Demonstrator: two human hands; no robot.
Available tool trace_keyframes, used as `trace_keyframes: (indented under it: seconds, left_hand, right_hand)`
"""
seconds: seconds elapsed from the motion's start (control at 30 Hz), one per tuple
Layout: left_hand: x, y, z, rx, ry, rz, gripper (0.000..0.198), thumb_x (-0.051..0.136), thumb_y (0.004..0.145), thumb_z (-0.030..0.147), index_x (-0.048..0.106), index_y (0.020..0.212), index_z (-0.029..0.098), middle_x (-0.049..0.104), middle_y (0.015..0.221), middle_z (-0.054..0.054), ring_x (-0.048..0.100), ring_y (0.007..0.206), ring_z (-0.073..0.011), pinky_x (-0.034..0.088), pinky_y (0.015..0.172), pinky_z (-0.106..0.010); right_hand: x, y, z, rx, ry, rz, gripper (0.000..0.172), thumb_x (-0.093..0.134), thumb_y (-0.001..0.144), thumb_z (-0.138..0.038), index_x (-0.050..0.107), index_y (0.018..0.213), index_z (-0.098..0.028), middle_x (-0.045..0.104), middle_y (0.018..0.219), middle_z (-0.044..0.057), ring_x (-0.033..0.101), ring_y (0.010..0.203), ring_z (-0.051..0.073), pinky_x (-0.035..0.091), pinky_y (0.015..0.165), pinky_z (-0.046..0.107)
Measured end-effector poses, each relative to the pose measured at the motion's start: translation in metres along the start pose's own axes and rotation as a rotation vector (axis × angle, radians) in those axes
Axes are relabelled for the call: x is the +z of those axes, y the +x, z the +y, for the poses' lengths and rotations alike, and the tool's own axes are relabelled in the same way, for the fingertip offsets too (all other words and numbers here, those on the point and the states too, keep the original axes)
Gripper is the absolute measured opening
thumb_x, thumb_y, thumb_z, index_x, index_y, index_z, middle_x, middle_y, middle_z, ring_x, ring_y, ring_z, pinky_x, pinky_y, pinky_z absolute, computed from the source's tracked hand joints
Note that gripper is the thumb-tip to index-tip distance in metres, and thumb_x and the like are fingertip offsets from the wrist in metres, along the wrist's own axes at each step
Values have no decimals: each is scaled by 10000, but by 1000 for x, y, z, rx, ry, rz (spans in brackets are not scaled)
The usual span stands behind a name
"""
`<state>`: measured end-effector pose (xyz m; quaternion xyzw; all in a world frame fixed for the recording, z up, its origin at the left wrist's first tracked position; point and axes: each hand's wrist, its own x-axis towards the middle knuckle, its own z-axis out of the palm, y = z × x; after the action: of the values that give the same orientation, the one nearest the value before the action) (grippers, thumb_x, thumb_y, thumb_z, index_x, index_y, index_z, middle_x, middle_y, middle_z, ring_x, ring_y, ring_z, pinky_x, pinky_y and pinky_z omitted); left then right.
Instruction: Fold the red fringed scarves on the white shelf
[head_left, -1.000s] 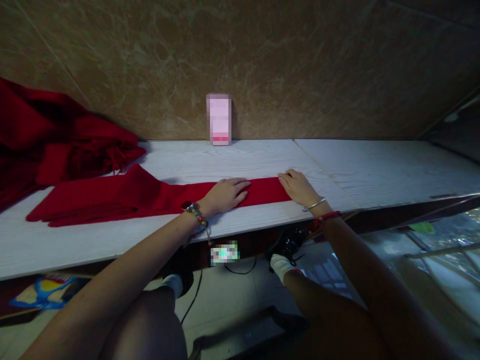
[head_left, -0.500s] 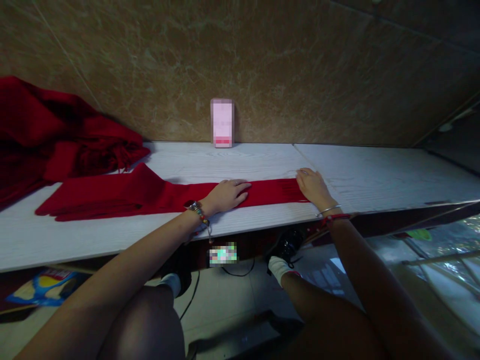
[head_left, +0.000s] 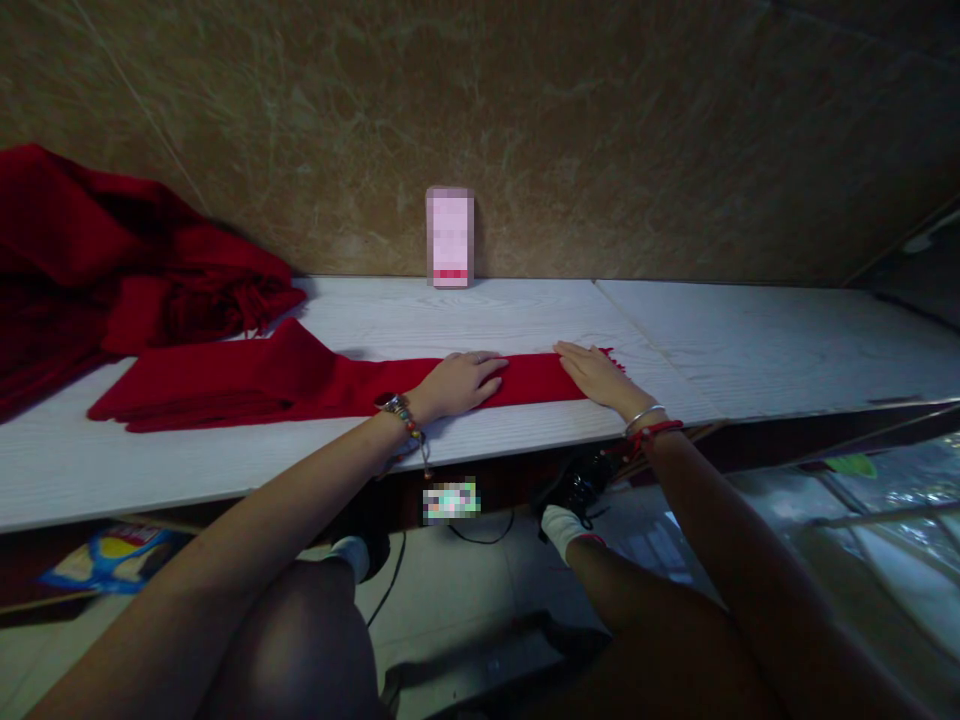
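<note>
A long red scarf (head_left: pixel 352 385) lies along the white wood-grain bench top (head_left: pixel 517 310), folded narrow, with a thicker layered stack at its left end. My left hand (head_left: pixel 459 384) rests flat on the middle of the narrow strip, fingers stretched out. Near the fringed right end, my right hand (head_left: pixel 592 375) lies flat on the cloth with its fingers extended leftward. Part of the fringe shows just beyond that hand. Neither hand grips the fabric.
A heap of red cloth with tassels (head_left: pixel 150 260) lies at the left against the marbled wall (head_left: pixel 600 140). A blurred phone (head_left: pixel 451 238) leans on the wall. Below the bench edge are a blue packet (head_left: pixel 112 560), a cable and my black shoes (head_left: pixel 581 488).
My right hand has slid left from the scarf's end onto the strip, uncovering some fringe. My left hand stays at about the same place on the cloth. The view has shifted slightly.
</note>
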<state>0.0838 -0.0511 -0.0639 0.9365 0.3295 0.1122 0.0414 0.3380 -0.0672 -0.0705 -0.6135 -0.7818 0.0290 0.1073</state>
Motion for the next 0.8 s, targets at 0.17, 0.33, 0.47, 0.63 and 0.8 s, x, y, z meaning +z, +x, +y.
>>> trace_keyframes:
  seconds: [0.17,0.33,0.47,0.63,0.8]
  left_hand:
    - [-1,-1,1,-9,2,-9,448,323,948,333,476,1315,128,503,1359,-122,502,1201,-216,392,1003,-359]
    - [-1,0,1,-10,1,-2,447,319,944,330,484,1310,135,505,1357,-115,506,1195,-213,390,1005,-354]
    - [0,0,0,-6,1,9,438,318,942,337,489,1300,151,511,1353,-105,514,1184,-209,400,990,-361]
    - [0,-1,0,1,3,6,444,312,946,336,483,1303,135,505,1357,-116,509,1190,-218,398,993,-367]
    - [0,0,0,-3,-4,-1,443,318,944,327,481,1305,127,502,1358,-126,508,1192,-216,395,997,-365]
  right_hand:
    - [-4,-6,22,63,-30,38,482,229,908,-223,513,1294,-172,479,1393,95,393,1311,201,298,1067,502]
    - [-12,-13,33,126,-98,72,468,238,906,-219,550,1244,-132,527,1345,128,424,1289,243,289,1058,545]
    - [-22,-12,28,63,-20,105,476,299,921,-333,486,1314,-140,488,1383,128,383,1317,231,292,1080,488]
    - [-33,-10,19,-70,59,-114,755,596,769,-470,333,1425,-203,357,1472,116,264,1372,270,232,1108,507]
    - [-31,-10,23,-40,29,-245,889,701,667,-455,330,1428,-183,333,1477,149,226,1379,315,207,1102,552]
